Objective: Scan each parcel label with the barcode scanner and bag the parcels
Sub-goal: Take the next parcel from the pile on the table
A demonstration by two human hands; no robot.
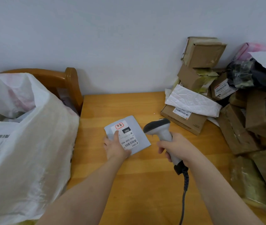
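A flat grey parcel (138, 132) lies on the wooden table (137, 179) with its white barcode label (127, 138) facing up. My left hand (116, 147) holds the parcel at its near left corner, thumb lying on the label. My right hand (176, 148) grips the handle of a grey and white barcode scanner (159, 127), whose head is just right of the parcel and points toward the label. The scanner's cable (184, 197) trails down toward me. A large white woven bag (23, 143) stands open at the left, holding parcels.
A pile of brown cardboard boxes (236, 120) and mailers fills the table's right side up to the wall. A white bubble mailer (194, 101) lies on a flat labelled box (185, 119). A wooden chair back (70, 83) stands behind the bag.
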